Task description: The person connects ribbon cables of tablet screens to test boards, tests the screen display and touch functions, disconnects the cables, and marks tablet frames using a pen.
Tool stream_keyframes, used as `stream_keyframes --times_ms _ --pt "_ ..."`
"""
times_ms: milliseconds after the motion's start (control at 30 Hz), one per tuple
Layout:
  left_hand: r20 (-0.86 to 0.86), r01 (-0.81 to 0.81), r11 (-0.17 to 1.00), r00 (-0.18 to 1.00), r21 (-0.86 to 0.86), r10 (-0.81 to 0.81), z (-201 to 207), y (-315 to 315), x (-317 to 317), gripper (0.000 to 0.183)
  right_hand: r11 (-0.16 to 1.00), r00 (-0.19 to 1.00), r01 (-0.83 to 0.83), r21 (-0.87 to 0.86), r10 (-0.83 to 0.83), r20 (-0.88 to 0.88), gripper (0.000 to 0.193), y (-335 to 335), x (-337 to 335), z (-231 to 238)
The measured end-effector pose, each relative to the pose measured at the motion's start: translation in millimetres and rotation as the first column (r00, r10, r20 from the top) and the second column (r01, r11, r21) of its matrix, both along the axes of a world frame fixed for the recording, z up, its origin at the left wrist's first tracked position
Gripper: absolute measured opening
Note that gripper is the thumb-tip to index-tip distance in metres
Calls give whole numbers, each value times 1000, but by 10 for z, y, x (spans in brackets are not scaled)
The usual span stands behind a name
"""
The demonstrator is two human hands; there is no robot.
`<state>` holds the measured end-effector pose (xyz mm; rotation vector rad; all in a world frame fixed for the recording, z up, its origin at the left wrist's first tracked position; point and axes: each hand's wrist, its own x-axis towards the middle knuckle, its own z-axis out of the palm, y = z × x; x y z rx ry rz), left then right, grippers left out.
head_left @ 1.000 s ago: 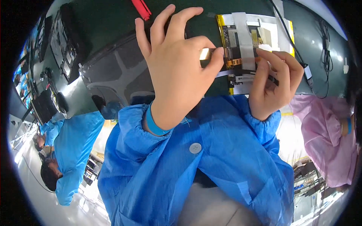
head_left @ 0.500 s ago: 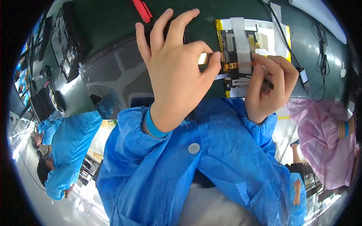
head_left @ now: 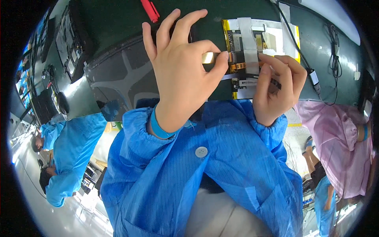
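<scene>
My left hand (head_left: pixel 183 75) pinches a flex cable (head_left: pixel 209 58) with a gold-coloured patch between thumb and forefinger; its other fingers are spread. The pinch is at the left edge of a circuit board (head_left: pixel 236 41), which is fixed beside a silver battery pack (head_left: pixel 272 29) with yellow edges and strips of pale tape. An orange ribbon connector (head_left: pixel 238 66) lies on the board next to the pinch. Over the board's lower right, my right hand (head_left: pixel 280 87) is closed round a thin black tool (head_left: pixel 274 83), its exact kind partly hidden by the fingers.
A dark flat panel (head_left: pixel 114 75) lies left, partly beneath my left hand. Another opened device (head_left: pixel 69 43) sits at the far left. A red marker (head_left: pixel 150 10) is at the back. Black cables (head_left: pixel 335 59) lie right. Co-workers in blue (head_left: pixel 75 154) and pink (head_left: pixel 331 142) sit either side.
The board and battery appear slightly further left in the view, with my right hand shifted likewise. Both hands keep nearly the same pose and hold.
</scene>
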<state>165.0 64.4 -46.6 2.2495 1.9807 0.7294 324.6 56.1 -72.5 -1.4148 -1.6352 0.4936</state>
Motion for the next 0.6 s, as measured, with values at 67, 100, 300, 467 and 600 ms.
stream_keyframes --times_ms 67,100,300,467,600 --pt "26 22 998 999 54 -23 -46 34 48 13 1000 1000 2 11 -2 1 21 4 -1 -10" --pt "39 32 996 999 81 -35 -56 35 40 13 1000 1000 1 11 -1 2 21 12 -1 -13" --pt "120 70 971 988 228 -99 -198 36 -9 14 999 1000 -11 38 12 -18 22 13 -10 -16" --pt "172 93 926 971 367 -166 -316 74 -41 14 997 999 -47 63 46 15 22 20 -9 -12" --pt "202 102 871 954 481 -223 -370 102 -53 14 976 952 -200 92 171 255 24 56 48 37"
